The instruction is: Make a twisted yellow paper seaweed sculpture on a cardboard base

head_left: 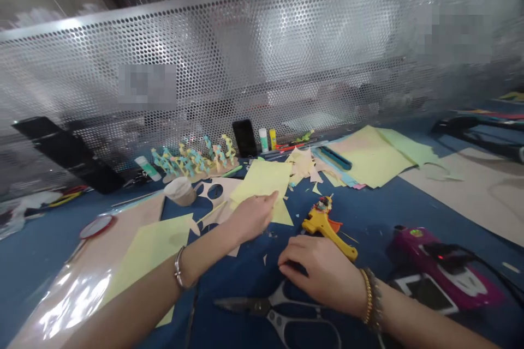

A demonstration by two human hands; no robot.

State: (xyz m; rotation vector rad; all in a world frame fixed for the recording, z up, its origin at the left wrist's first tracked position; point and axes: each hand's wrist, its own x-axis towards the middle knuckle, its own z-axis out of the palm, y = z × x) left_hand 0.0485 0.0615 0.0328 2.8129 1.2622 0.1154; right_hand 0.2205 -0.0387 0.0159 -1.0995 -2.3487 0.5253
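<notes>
Around your right hand [321, 264], a yellow tool [321, 222] lies at 12 o'clock, a magenta device [447, 282] at 3, scissors [262, 306] toward 8. Your left hand [254, 216] is over a yellow sheet [266, 174] reaching to its 12 o'clock; I can't tell whether it grips. Your right curves loosely, thumb parted, partly hiding the scissors' handle. Shapes behind the perforated screen [245, 54] are blurred.

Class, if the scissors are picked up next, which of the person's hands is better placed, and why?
Probably the right hand: the scissors lie with their handles close to it, while the left hand is farther away, at the yellow paper.
</notes>
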